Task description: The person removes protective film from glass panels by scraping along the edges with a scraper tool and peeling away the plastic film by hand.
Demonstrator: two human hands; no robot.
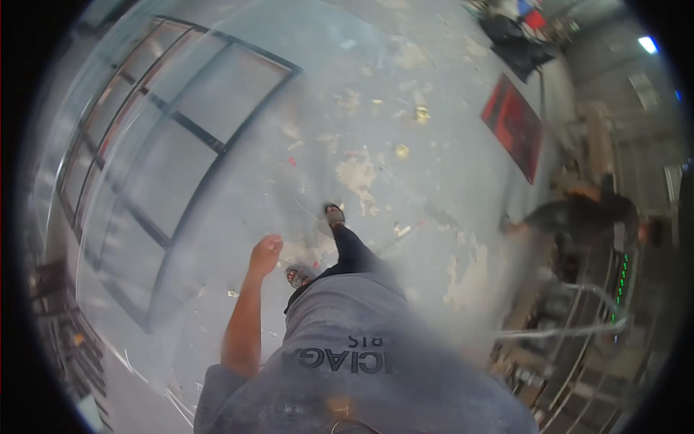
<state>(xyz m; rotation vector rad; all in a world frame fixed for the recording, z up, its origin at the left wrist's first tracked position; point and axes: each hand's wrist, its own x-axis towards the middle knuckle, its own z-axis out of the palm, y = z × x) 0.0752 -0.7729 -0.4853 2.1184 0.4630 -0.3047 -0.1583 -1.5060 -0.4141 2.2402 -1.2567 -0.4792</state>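
Observation:
My left hand (267, 254) hangs at the end of a bare forearm, above the floor and left of my sandalled feet (334, 215). Its fingers look curled in, and whether anything small is inside cannot be made out. My right hand does not show; the grey shirt (347, 318) fills the lower middle. Nearest to the left hand on that side is a large dark metal frame (195, 134) with crossbars.
Scraps and peeled patches dot the grey floor (405, 202). At the upper right are a red panel (515, 129) and black bags (517, 47). Another person (585, 217) in dark clothes bends by cluttered racks at the right. More metal parts (76, 351) stand at the lower left.

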